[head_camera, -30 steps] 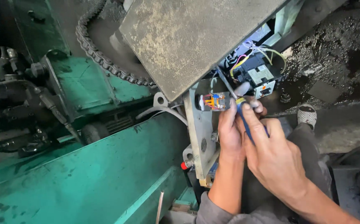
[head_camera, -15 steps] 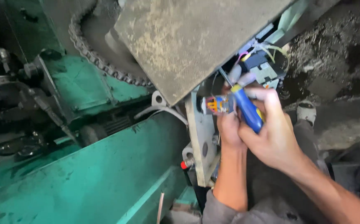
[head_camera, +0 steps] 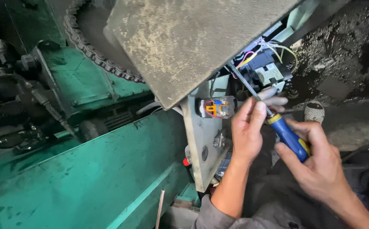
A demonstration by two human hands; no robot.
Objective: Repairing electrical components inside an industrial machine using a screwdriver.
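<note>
A screwdriver point(head_camera: 278, 125) with a blue handle, a yellow collar and a slim bright metal shaft is held slantwise, its tip pointed up and left into a cluster of electrical parts point(head_camera: 266, 68) with yellow, pink and white wires. The handle is gripped by the right hand point(head_camera: 318, 163), fingers closed round it. The shaft is pinched near the collar by the left hand point(head_camera: 248, 127), thumb and fingertips closed on it. Just left of that hand, an orange and blue switch block point(head_camera: 216, 107) is seen on a pale metal bracket point(head_camera: 201, 144). Above, a dusty grey cover plate point(head_camera: 188, 38) is tilted, with a roller chain point(head_camera: 95, 51) beside it, over a green machine body point(head_camera: 87, 178).
</note>
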